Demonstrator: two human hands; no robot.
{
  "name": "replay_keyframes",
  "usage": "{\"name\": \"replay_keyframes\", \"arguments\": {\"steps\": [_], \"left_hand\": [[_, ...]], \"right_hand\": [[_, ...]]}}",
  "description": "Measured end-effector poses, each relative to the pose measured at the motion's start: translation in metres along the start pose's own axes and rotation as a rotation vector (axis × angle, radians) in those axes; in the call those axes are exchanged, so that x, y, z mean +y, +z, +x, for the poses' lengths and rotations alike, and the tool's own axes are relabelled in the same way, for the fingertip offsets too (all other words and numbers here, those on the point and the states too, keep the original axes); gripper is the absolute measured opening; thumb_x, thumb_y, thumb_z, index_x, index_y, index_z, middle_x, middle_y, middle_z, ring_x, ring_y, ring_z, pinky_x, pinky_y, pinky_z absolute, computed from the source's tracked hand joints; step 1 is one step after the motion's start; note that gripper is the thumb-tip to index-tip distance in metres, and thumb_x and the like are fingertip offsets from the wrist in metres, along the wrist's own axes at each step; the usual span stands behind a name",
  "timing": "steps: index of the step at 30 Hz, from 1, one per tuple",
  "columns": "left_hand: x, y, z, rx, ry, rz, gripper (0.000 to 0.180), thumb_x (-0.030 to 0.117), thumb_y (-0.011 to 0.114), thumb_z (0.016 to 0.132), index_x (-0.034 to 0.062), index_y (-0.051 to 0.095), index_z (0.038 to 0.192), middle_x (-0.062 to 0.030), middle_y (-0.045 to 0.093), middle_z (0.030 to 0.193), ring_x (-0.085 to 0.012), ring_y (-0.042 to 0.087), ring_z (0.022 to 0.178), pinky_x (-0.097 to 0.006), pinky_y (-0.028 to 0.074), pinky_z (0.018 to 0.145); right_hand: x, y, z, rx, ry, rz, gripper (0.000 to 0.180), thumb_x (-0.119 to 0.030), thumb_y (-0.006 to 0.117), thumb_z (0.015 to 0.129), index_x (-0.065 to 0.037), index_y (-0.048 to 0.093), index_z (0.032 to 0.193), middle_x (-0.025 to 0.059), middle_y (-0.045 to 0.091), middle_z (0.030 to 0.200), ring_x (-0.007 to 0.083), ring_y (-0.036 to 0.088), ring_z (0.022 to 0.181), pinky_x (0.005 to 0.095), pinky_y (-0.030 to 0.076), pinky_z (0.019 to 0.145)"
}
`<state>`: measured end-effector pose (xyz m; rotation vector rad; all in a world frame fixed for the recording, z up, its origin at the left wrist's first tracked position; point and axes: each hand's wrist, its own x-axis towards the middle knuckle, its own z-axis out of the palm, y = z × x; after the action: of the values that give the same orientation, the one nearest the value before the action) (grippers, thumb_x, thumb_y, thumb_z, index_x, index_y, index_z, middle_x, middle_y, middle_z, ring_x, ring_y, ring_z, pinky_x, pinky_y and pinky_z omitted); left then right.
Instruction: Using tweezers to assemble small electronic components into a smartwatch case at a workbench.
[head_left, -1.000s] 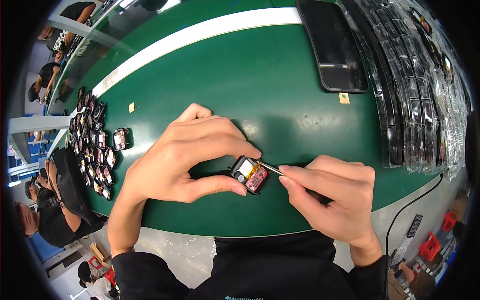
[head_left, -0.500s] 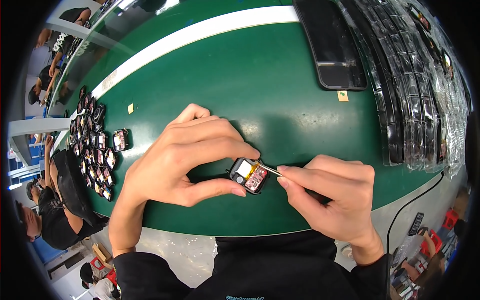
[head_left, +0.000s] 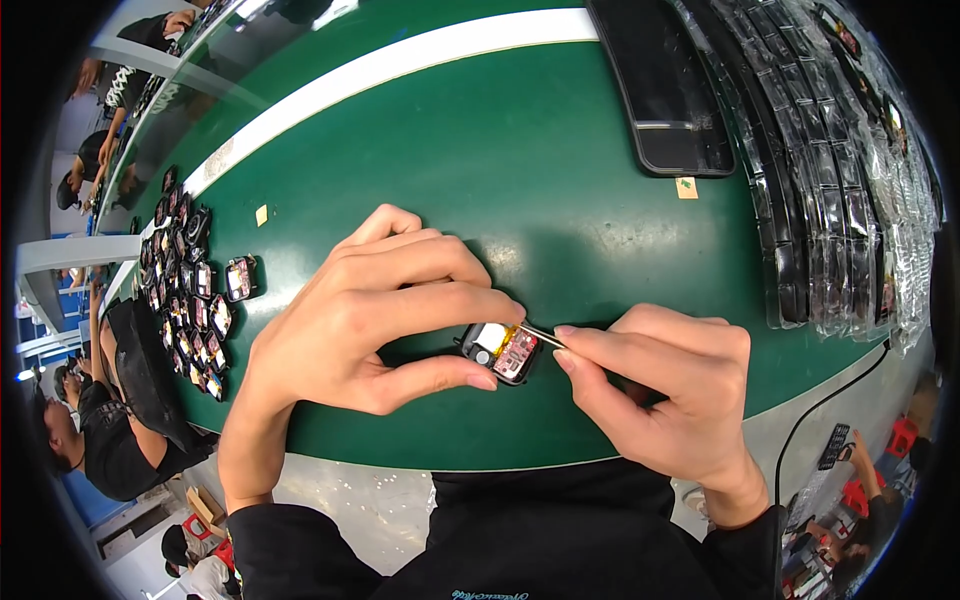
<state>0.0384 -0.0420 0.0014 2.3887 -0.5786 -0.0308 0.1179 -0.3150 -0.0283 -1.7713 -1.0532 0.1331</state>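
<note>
Between the thumb and index finger of my left hand point(head_left: 365, 320) is a small black watch-like case point(head_left: 512, 362), held on the tabletop with its inside facing up. A white block, yellow tape, a round silver part and a reddish circuit board show in it. My right hand point(head_left: 665, 390) pinches thin metal tweezers point(head_left: 543, 336) between thumb and index finger. Their tips reach the upper edge of the case, right by my left index fingertip. That fingertip partly hides where they touch.
Many similar opened cases point(head_left: 185, 290) cluster at the left, with a single case point(head_left: 241, 279) beside them. A black phone point(head_left: 665, 90) lies at the far right, next to stacked plastic-wrapped black trays point(head_left: 800, 180). A black cable point(head_left: 800, 425) hangs past the green table's point(head_left: 470, 140) right edge.
The tweezers' tips and my left index fingertip have shifted very slightly along the case's upper edge. The case has barely moved, and both hands keep their grip.
</note>
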Motion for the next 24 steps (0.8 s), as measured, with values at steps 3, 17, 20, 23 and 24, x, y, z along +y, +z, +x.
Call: {"name": "replay_keyframes", "arguments": {"steps": [3, 17, 20, 23, 24], "left_hand": [[-0.0005, 0.0006, 0.0004, 0.004, 0.007, 0.005, 0.051, 0.043, 0.095, 0.079, 0.0084, 0.086, 0.114, -0.0029, 0.076, 0.100, -0.0206, 0.067, 0.088, -0.037, 0.041, 0.085], [-0.0058, -0.0001, -0.0012, -0.002, -0.012, -0.061, 0.055, 0.044, 0.097, 0.078, 0.0053, 0.085, 0.116, -0.0065, 0.079, 0.104, -0.0229, 0.071, 0.091, -0.038, 0.041, 0.089], [-0.0047, -0.0005, -0.0006, -0.008, -0.015, -0.058, 0.054, 0.046, 0.096, 0.079, 0.0060, 0.085, 0.115, -0.0061, 0.078, 0.102, -0.0227, 0.070, 0.090, -0.039, 0.041, 0.089], [-0.0018, -0.0010, 0.0002, -0.027, -0.007, -0.023, 0.053, 0.047, 0.094, 0.080, 0.0068, 0.086, 0.114, -0.0047, 0.076, 0.099, -0.0222, 0.068, 0.087, -0.039, 0.041, 0.088], [-0.0017, 0.0000, 0.0001, -0.021, -0.002, -0.013, 0.051, 0.047, 0.093, 0.081, 0.0071, 0.086, 0.113, -0.0043, 0.075, 0.098, -0.0221, 0.067, 0.086, -0.038, 0.042, 0.087]], "right_hand": [[-0.0018, -0.0011, 0.0005, 0.003, 0.028, 0.000, 0.021, 0.008, 0.086, 0.081, 0.003, 0.082, 0.101, 0.0038, 0.064, 0.071, 0.0146, 0.053, 0.049, 0.0306, 0.039, 0.044], [0.0016, 0.0012, 0.0001, -0.001, -0.009, 0.035, 0.019, 0.009, 0.085, 0.083, 0.005, 0.082, 0.101, 0.0055, 0.062, 0.070, 0.0163, 0.055, 0.050, 0.0321, 0.041, 0.045], [0.0010, 0.0005, -0.0001, -0.009, -0.010, 0.041, 0.019, 0.009, 0.085, 0.083, 0.005, 0.082, 0.101, 0.0057, 0.062, 0.071, 0.0170, 0.055, 0.050, 0.0327, 0.041, 0.045], [0.0013, 0.0014, -0.0005, 0.000, 0.003, 0.037, 0.019, 0.009, 0.085, 0.083, 0.003, 0.084, 0.101, 0.0050, 0.064, 0.068, 0.0139, 0.056, 0.050, 0.0302, 0.039, 0.045], [0.0015, 0.0016, -0.0007, 0.012, 0.015, 0.033, 0.020, 0.009, 0.087, 0.083, 0.001, 0.086, 0.101, 0.0041, 0.065, 0.064, 0.0104, 0.056, 0.050, 0.0273, 0.037, 0.045]]}}
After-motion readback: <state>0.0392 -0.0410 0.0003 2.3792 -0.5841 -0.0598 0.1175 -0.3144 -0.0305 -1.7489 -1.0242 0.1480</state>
